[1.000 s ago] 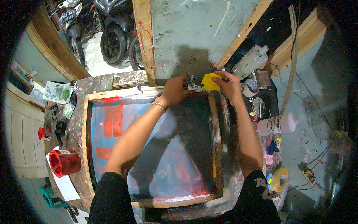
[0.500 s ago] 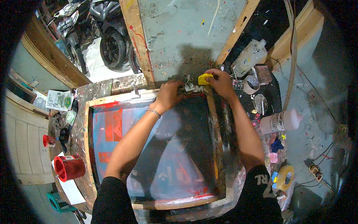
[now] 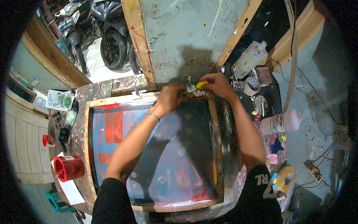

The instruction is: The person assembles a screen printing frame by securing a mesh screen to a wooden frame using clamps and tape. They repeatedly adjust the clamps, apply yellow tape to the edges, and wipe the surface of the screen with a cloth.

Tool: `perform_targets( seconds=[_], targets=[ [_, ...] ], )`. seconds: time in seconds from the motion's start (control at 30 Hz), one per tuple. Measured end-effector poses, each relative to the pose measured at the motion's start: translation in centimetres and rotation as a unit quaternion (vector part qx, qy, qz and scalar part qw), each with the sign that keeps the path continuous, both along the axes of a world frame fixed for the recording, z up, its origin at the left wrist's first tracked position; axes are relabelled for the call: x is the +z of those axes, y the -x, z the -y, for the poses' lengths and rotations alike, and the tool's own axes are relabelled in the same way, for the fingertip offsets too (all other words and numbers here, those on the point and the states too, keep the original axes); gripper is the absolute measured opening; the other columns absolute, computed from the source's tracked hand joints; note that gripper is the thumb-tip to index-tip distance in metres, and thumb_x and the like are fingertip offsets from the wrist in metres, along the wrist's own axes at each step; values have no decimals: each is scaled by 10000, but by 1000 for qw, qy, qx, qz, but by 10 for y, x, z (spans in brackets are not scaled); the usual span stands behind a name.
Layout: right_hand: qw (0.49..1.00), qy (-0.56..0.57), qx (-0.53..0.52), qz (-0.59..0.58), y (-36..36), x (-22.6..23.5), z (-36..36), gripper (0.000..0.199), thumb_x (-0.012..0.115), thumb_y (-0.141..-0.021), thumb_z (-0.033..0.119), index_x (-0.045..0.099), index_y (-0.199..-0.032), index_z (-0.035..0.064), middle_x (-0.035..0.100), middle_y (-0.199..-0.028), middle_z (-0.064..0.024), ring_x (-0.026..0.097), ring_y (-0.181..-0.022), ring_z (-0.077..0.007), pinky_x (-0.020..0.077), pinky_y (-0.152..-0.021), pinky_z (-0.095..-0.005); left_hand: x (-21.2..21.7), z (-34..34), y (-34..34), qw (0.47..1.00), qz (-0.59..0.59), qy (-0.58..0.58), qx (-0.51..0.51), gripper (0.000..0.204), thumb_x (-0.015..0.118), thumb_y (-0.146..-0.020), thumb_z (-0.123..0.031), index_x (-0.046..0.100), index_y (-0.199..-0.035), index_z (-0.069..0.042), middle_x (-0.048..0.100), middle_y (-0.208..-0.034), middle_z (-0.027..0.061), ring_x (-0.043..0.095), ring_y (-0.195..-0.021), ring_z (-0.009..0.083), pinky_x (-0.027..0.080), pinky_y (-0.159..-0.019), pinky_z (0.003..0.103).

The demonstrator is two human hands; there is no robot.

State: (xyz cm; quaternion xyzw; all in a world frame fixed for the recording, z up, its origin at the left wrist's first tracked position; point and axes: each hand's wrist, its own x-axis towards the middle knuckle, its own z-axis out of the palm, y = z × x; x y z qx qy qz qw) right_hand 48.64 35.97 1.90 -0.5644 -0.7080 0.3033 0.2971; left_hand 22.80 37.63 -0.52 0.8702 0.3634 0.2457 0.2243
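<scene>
Pinching the yellow piece (image 3: 201, 85) in your right hand (image 3: 217, 85), you hold it just beside the metal clamp (image 3: 190, 88) at the wooden frame (image 3: 156, 208)'s far edge; your left hand (image 3: 169, 98) sits apart, its grip hidden.

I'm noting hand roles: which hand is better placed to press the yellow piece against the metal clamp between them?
Probably the right hand: it pinches the yellow piece beside the metal clamp. The left hand is on the clamp's other side, farther off.
</scene>
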Motion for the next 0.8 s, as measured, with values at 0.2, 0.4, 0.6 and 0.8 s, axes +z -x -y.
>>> perform_targets(
  seconds=[0.2,0.4,0.6,0.8],
  targets=[
    [996,69,54,-30,6,-7,-17,199,738,-757,8,711,-952,-18,722,-878,-73,672,-810,-141,544,-741,-298,7,8,2,1000,-2,26,5,352,778,-721,-169,693,-1036,-38,665,-1022,192,626,-968,404,502,-862,464],
    [995,75,60,-15,9,-16,-24,178,766,-729,51,722,-895,4,717,-809,-57,659,-723,-132,539,-691,-300,7,13,2,999,-17,28,34,333,779,-716,-188,701,-1006,-44,673,-993,196,632,-952,399,505,-846,455],
    [992,89,65,54,6,-12,-30,224,789,-728,179,750,-899,42,732,-807,-67,668,-711,-148,537,-709,-330,7,13,3,997,56,40,37,341,782,-683,-179,709,-990,-51,688,-993,188,643,-944,386,515,-814,450],
    [994,93,63,-11,11,-12,-19,171,734,-799,77,734,-946,-10,725,-819,-51,635,-709,-101,516,-671,-273,5,10,1,996,57,65,33,350,783,-686,-161,702,-1004,-39,689,-1006,192,653,-946,389,522,-833,443]
  ],
)
